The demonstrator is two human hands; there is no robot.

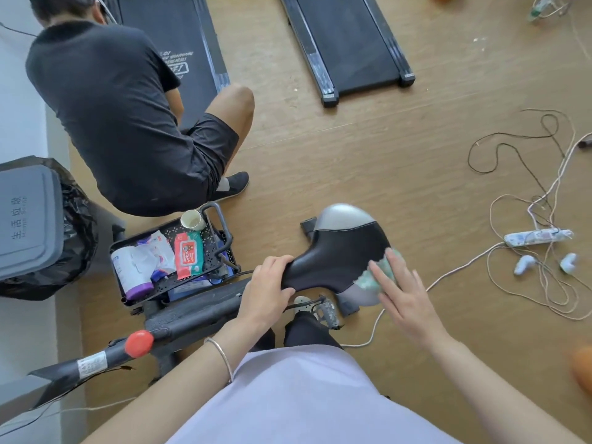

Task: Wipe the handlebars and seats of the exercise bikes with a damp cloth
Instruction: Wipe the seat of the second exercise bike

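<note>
Seat wipe, cloth under flat right hand

Bike seat (339,251) sits centre near, above the wood-plank floor (384,155). It is smooth black vinyl with matte grey rounded panels at the wide end, and its narrow nose points left. Left hand (269,290) grips the nose, fingers curled over the top edge, with a thin silver bangle (221,357) on the wrist. Right hand (403,296) lies flat with fingers straight and slightly spread, pressing a crumpled pale-green cloth (378,274) on the seat's right edge where black meets grey.

Left of the seat is a black perforated metal basket (209,243) holding a red-and-green soft wipes pack (189,254) and a white cup (192,219). A round red knob (139,343) sits on the black frame tube near left. A person in dark clothes (121,107) crouches far left. A flat black treadmill deck (349,43) lies far centre. A white power strip (538,237) sits among tangled cables at right
</note>
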